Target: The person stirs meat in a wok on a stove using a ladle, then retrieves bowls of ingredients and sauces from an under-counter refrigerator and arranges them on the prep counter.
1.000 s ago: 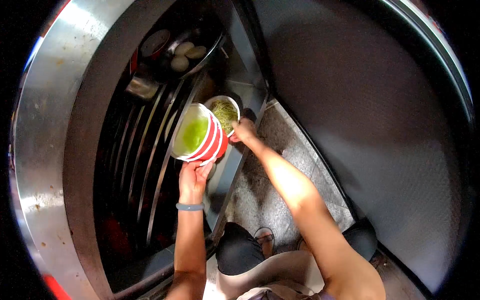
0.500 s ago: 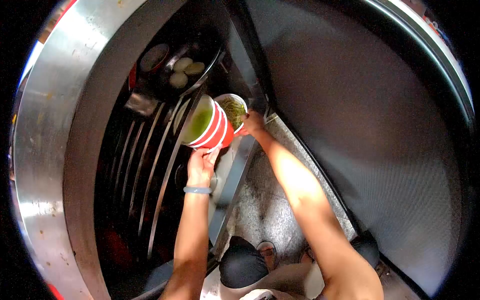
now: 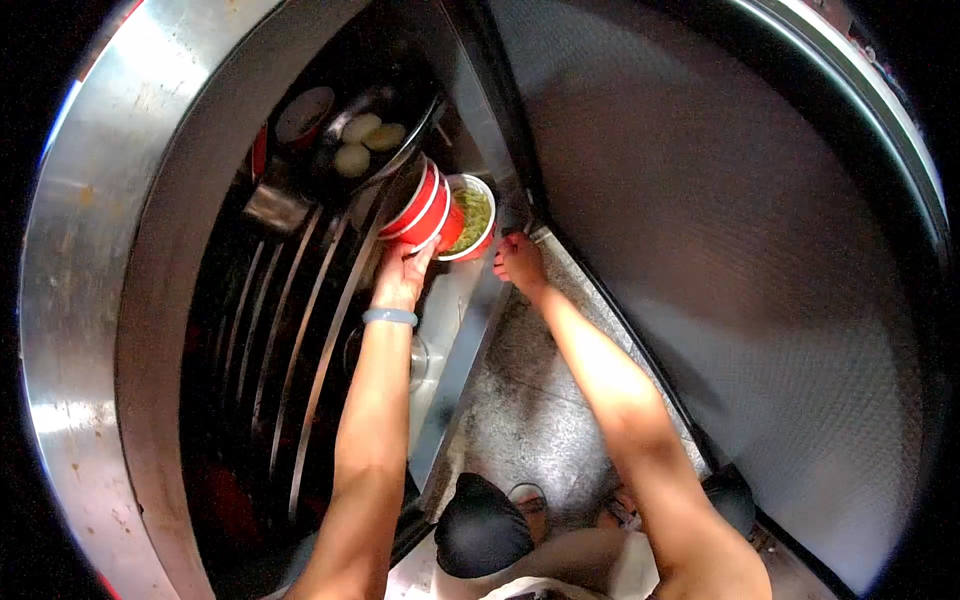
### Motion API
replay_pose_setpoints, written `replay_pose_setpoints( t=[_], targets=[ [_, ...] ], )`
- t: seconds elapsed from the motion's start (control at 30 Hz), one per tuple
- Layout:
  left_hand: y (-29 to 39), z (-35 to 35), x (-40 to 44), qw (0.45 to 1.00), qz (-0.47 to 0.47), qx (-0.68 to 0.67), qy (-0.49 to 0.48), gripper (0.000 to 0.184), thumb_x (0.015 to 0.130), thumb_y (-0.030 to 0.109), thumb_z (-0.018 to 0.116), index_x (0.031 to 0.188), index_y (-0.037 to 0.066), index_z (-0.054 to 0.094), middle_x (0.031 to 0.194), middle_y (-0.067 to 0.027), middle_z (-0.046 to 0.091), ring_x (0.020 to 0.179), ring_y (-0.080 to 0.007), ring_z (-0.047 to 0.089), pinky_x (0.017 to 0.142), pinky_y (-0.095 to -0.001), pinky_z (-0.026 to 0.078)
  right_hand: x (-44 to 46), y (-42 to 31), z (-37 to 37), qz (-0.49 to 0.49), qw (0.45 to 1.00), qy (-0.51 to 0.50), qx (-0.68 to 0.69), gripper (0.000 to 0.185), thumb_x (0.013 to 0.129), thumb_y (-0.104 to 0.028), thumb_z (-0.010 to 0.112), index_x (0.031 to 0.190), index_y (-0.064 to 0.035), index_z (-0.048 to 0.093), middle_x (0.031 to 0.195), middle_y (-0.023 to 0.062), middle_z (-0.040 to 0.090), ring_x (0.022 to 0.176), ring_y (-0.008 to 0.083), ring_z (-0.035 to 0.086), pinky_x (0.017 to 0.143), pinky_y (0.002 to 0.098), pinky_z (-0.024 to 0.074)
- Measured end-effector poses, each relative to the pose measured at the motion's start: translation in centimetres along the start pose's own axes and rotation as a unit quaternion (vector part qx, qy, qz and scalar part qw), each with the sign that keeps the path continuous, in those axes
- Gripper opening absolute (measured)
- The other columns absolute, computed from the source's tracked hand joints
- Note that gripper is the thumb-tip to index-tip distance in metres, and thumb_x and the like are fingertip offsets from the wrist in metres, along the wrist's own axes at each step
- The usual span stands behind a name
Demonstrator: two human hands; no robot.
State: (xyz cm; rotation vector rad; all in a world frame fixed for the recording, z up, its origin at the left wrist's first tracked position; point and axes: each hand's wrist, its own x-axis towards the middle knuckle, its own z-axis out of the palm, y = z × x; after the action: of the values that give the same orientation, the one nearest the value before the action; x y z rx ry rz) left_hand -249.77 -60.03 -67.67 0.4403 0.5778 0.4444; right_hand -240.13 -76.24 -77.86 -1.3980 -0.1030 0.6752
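A stack of red and white paper bowls [image 3: 420,208] is tilted over the wire shelf, with my left hand [image 3: 404,272] holding it from below; a bluish band is round that wrist. Beside the stack, to its right, sits a round red container with a white rim and green-yellow shreds [image 3: 475,216] inside. My right hand [image 3: 517,260] is just right of this container, apart from it, fingers curled with nothing visible in them.
Pale round items [image 3: 360,140] lie in a metal bowl at the upper left. A metal container [image 3: 276,208] stands below it. The open dark door [image 3: 720,220] fills the right side. A metal edge [image 3: 465,375] borders the compartment.
The stack and my left hand have moved up and away into the compartment, and the stack's open end is now hidden. My right hand has let go of the shreds' container.
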Motion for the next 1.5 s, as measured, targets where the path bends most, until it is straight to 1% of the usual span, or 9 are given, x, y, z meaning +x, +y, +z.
replay_pose_setpoints(
  t=[0.03,0.2,0.37,0.5,0.6,0.87,0.97,1.2,1.5],
  targets=[
    [0.5,0.3,0.5,0.998,-0.056,-0.038,0.009,0.047,0.068,-0.011,0.041,0.115,-0.005,0.045,0.119,-0.0215,0.048,0.106,-0.0417,0.048,0.081,-0.0524,0.05,-1.0,0.2,-0.2,0.0,1.0,0.001,-0.001,0.024,0.088,-0.027,0.048,0.097,-0.0052,0.047,0.072,0.0116,0.059,0.055,0.0203,0.06,0.047,0.0308,0.0492],
    [-0.3,-0.5,2.8,0.998,-0.037,-0.058,-0.007,0.055,0.067,-0.013,0.04,0.12,0.002,0.044,0.124,-0.0166,0.046,0.112,-0.0412,0.043,0.084,-0.0568,0.047,-5.4,2.2,-1.0,0.02,0.992,-0.009,0.124,0.02,0.089,-0.026,0.047,0.093,-0.007,0.048,0.068,0.0077,0.057,0.047,0.0176,0.054,0.043,0.0292,0.046],
    [-0.5,0.0,2.8,0.998,-0.011,-0.059,-0.027,0.061,0.065,-0.014,0.04,0.123,0.007,0.043,0.128,-0.0149,0.043,0.115,-0.0407,0.04,0.086,-0.0582,0.044,-9.3,4.4,-2.4,0.052,0.995,-0.014,0.087,0.013,0.089,-0.019,0.048,0.093,-0.0057,0.05,0.067,0.0078,0.058,0.048,0.0173,0.055,0.043,0.0294,0.046],
    [-0.9,1.4,2.8,0.999,-0.008,-0.031,0.019,0.052,0.07,-0.014,0.041,0.12,0.002,0.044,0.122,-0.0197,0.047,0.109,-0.0473,0.042,0.087,-0.0563,0.044,-10.4,5.8,-3.7,0.046,0.999,-0.027,-0.002,0.018,0.088,-0.018,0.05,0.096,-0.002,0.05,0.074,0.0106,0.061,0.056,0.0195,0.06,0.047,0.0302,0.0496],
    [-0.8,0.1,4.1,0.999,-0.019,-0.047,0.003,0.054,0.069,-0.014,0.041,0.121,0.003,0.043,0.122,-0.0206,0.046,0.109,-0.0476,0.042,0.086,-0.0563,0.045,-11.5,5.9,-3.7,0.075,0.996,-0.016,0.05,0.016,0.088,-0.016,0.048,0.095,-0.0011,0.05,0.075,0.0112,0.061,0.056,0.0197,0.061,0.047,0.0304,0.0499],
    [-1.0,0.9,1.9,0.998,-0.053,-0.019,-0.003,0.05,0.07,-0.008,0.043,0.119,0.003,0.044,0.123,-0.0161,0.046,0.111,-0.041,0.044,0.09,-0.055,0.043,-11.9,4.1,-3.4,0.083,0.995,-0.033,0.032,0.015,0.088,-0.011,0.046,0.097,0.0002,0.05,0.078,0.0136,0.062,0.058,0.0216,0.062,0.048,0.0318,0.0506],
    [-0.7,1.8,0.8,0.988,-0.124,-0.064,0.069,0.044,0.075,-0.008,0.041,0.118,-0.001,0.043,0.124,-0.0171,0.046,0.113,-0.0401,0.043,0.091,-0.0526,0.043,-11.8,2.7,-3.3,0.087,0.995,-0.022,0.044,0.011,0.086,-0.006,0.047,0.095,-0.0003,0.05,0.073,0.0118,0.059,0.055,0.0212,0.059,0.046,0.0314,0.0493],
    [-1.8,0.9,2.7,1.0,0.011,0.009,-0.003,0.051,0.07,-0.01,0.042,0.119,0.001,0.043,0.122,-0.0168,0.046,0.112,-0.0371,0.044,0.089,-0.0522,0.045,-11.8,2.4,-3.9,0.088,0.995,-0.025,0.046,0.016,0.087,-0.007,0.045,0.101,0.0,0.05,0.08,0.0138,0.062,0.06,0.0213,0.062,0.052,0.0328,0.0514],
    [-1.4,0.8,2.2,0.998,-0.027,0.046,-0.02,0.043,0.076,0.007,0.051,0.118,0.003,0.045,0.121,-0.0161,0.048,0.11,-0.0351,0.047,0.088,-0.0477,0.047,-13.8,0.8,-4.1,0.073,0.993,-0.039,0.085,0.013,0.087,-0.009,0.048,0.096,0.0,0.05,0.074,0.0097,0.06,0.057,0.0171,0.058,0.048,0.0269,0.048]
  ],
)
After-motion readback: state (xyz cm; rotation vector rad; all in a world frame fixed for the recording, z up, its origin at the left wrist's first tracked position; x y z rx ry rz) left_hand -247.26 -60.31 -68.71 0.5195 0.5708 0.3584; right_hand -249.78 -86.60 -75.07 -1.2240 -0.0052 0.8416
